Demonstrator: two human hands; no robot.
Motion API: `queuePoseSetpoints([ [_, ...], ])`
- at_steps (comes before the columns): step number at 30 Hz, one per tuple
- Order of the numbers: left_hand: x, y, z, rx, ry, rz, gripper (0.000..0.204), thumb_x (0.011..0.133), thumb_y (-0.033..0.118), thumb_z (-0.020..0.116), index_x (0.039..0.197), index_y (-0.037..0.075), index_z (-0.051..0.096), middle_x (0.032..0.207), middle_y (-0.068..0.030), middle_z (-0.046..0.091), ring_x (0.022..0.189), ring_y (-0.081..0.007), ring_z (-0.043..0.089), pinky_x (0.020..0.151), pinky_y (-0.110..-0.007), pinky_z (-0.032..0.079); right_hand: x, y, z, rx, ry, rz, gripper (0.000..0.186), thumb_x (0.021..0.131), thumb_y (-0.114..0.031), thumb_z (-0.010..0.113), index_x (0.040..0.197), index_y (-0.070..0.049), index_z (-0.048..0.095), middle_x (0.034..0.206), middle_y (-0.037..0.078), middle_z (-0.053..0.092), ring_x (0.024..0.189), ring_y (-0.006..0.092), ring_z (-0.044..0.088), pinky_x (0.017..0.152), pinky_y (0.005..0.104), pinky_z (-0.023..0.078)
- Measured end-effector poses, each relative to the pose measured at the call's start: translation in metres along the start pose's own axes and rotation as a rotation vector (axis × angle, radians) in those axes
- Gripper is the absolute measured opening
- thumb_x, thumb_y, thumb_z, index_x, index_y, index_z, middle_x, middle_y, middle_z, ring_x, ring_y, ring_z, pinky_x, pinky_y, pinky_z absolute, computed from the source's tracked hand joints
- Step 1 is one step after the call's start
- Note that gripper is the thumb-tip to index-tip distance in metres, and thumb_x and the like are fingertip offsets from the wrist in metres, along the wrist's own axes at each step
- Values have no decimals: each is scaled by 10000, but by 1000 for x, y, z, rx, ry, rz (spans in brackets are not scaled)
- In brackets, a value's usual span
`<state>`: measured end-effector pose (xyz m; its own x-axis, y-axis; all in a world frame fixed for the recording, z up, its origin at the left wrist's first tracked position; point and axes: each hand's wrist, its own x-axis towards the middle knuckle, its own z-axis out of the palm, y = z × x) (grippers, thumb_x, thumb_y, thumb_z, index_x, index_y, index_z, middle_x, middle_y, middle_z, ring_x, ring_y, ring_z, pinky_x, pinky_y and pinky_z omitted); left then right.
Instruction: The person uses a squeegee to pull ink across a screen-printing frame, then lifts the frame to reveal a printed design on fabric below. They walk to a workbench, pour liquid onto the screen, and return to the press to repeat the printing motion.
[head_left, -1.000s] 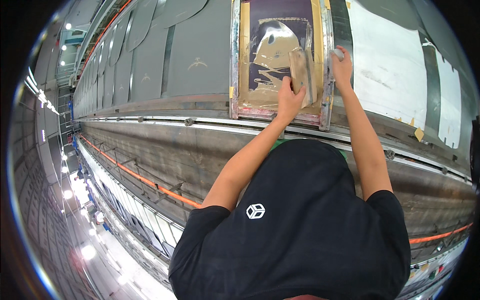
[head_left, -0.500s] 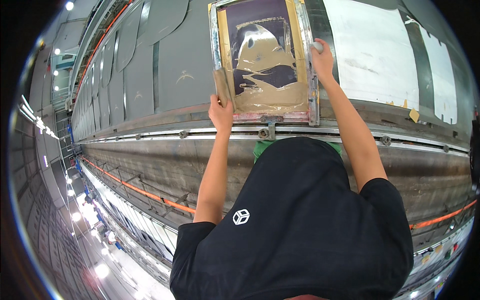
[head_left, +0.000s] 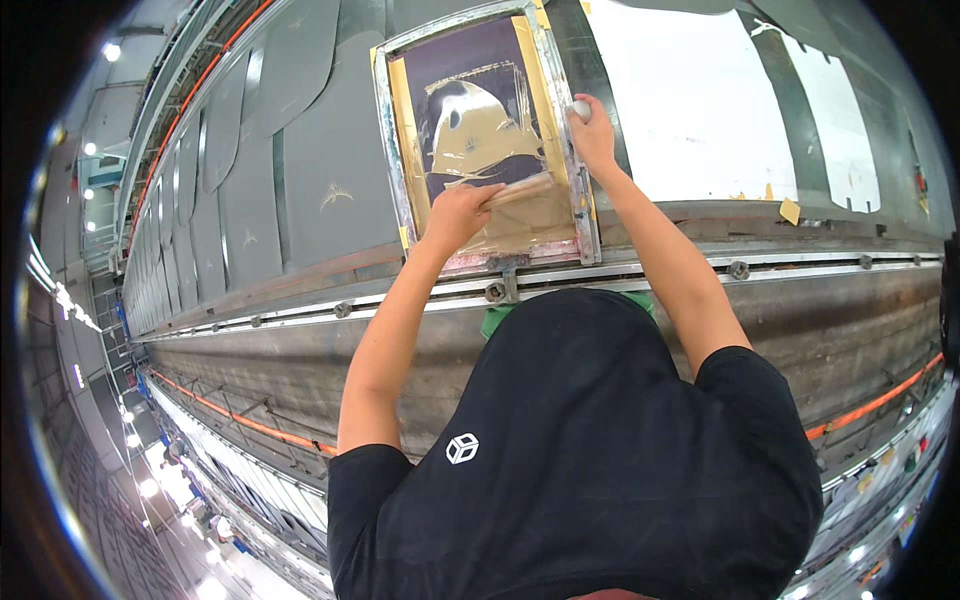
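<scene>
A screen printing frame (head_left: 386,120) lies on the long table, its dark mesh edged with yellowish tape. Tan ink (head_left: 510,228) is spread thickly over the near part of the mesh. My left hand (head_left: 460,214) is closed round one end of a squeegee (head_left: 524,189), whose blade lies crosswise over the ink, slightly tilted. At the frame's right edge, my right hand (head_left: 594,138) grips a pale round knob (head_left: 580,110); the fingers hide part of it.
Grey cut sheets (head_left: 335,150) lie along the table to the left, some bearing a faint printed mark. White sheets (head_left: 690,100) lie to the right, near a small yellow scrap (head_left: 789,211). A metal rail (head_left: 400,300) with bolts runs along the near edge.
My left hand has brought the squeegee from the frame's left side to the right, turning it from lengthwise to crosswise over the ink. The right hand keeps hold of the knob.
</scene>
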<state>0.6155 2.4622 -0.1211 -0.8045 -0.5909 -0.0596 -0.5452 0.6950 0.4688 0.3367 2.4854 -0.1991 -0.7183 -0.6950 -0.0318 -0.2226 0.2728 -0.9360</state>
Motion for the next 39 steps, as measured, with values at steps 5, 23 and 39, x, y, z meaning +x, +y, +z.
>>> queuePoseSetpoints([
  [5, 21, -11, 7, 135, -84, 280, 434, 775, 37, 673, 1155, 235, 747, 1087, 14, 741, 1049, -219, 647, 880, -394, 481, -1, -5, 3, -25, -23, 54, 398, 888, -269, 646, 1261, -135, 605, 988, 202, 725, 936, 369, 701, 864, 450, 522],
  [23, -49, -58, -39, -111, -74, -460, 409, 740, 123, 636, 1125, 186, 756, 911, -136, 738, 867, -367, 699, 768, -408, 551, 1, 0, 3, -29, -28, 88, 430, 884, -311, 627, 1287, -163, 602, 1019, 194, 730, 976, 357, 700, 888, 434, 518],
  [39, -64, 9, 37, 86, 5, 5, 644, 679, 28, 702, 1272, 277, 691, 1334, 54, 657, 1173, -231, 590, 912, -412, 443, -2, -5, 0, -67, -2, 70, 404, 891, -296, 616, 1274, -169, 596, 917, 183, 738, 924, 369, 707, 870, 456, 520],
])
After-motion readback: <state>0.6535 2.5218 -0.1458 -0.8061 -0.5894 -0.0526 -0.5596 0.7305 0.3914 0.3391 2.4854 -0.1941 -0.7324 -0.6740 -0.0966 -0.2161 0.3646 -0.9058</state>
